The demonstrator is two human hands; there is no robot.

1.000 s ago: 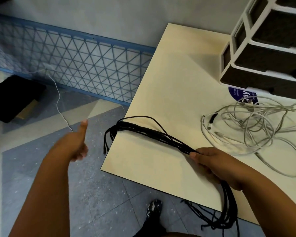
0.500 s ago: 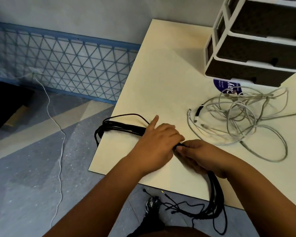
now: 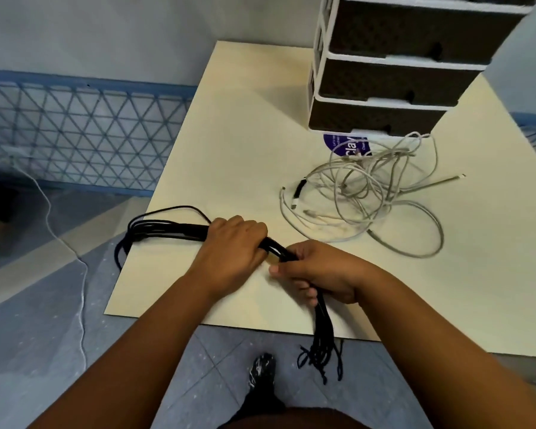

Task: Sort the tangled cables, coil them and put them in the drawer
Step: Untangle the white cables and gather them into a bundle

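Item: bundle of thin black rubber-sheathed cables [image 3: 167, 229], gathered into parallel strands, lying across the near left corner of the pale cream rectangular tabletop [image 3: 245, 125]. Its looped end overhangs the left edge; its loose plug ends hang off the near edge towards the floor.

Change: a second ago the left hand [image 3: 232, 252] was out over the floor, clear of the bundle, thumb raised. It has since come in and now wraps its fingers over the strands, just beside the right hand [image 3: 319, 270], which keeps the same bundle clamped in curled fingers. The hanging ends also sit higher than they did half a second ago.

Meaning: the black cables appear sorted from the rest, and two-handed coiling looks about to begin. No finished coil shows.

Remaining: tangle of pale grey and white cables [image 3: 369, 193], loose and uncoiled, right of centre, well apart from both hands.

Destination: white-framed stack of dark brown drawers [image 3: 393, 88] at the far right of the table, all drawers closed.

Other: round purple printed sticker [image 3: 341, 147], partly under the drawer stack.
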